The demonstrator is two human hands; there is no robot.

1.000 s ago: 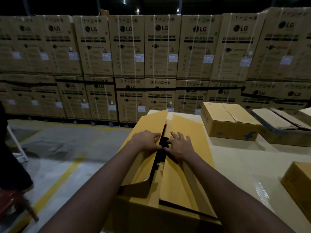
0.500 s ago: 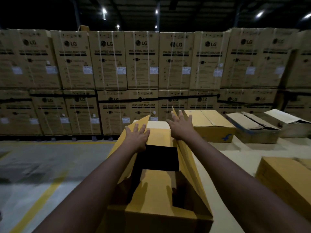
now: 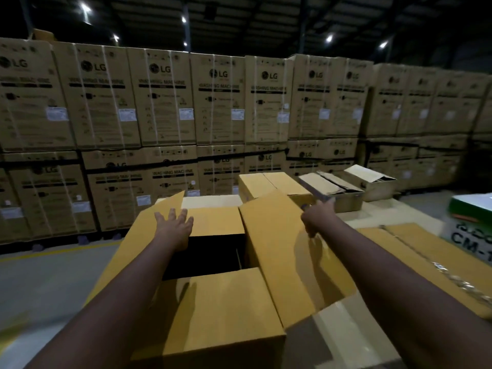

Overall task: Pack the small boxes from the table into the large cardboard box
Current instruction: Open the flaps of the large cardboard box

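The large cardboard box [image 3: 229,302] stands in front of me on the table with its top open and a dark inside. My left hand [image 3: 174,227] lies with spread fingers on the raised left flap [image 3: 141,235]. My right hand [image 3: 316,218] is beyond the folded-out right flap [image 3: 287,257], blurred, with its index finger stretched towards the small boxes and nothing in it. A small yellow box [image 3: 269,183] sits closed at the far end. Beside it are a brown box [image 3: 332,187] and a box with a lifted flap [image 3: 372,179].
A closed yellow carton [image 3: 415,251] lies on the table [image 3: 343,323] at my right. Behind it a white and green box [image 3: 471,225] sits at the frame's edge. Stacked washing machine cartons [image 3: 165,102] form a wall at the back. Grey floor with a yellow line [image 3: 53,253] is at the left.
The box's top flaps have gone from nearly shut to spread wide apart. My right hand has moved off to the right, past the right flap. My view has lifted and turned right.
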